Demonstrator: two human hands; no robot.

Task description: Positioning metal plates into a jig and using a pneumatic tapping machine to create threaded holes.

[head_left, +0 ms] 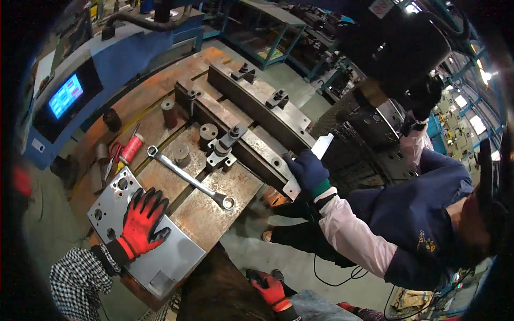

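Observation:
My left hand (143, 222), in a red and black glove, lies flat with its fingers spread on a grey metal plate (174, 258) with round holes, at the near corner of a rusty machine bed (214, 206). My right hand (270, 289), also red-gloved, sits low at the bottom edge against a dark surface; its grip is unclear. A long ring spanner (190, 179) lies on the bed just beyond my left hand. Across the bed, a co-worker's blue-gloved hand (306, 168) holds a bright metal strip (323, 145) at the end of long steel bars (257, 101).
Clamps (225, 147) and short steel cylinders (208, 132) stand on the bed. A red can (131, 148) lies near its left edge. A blue machine console with a lit screen (66, 96) is at the left. The co-worker in a blue jacket (423, 214) stands at right.

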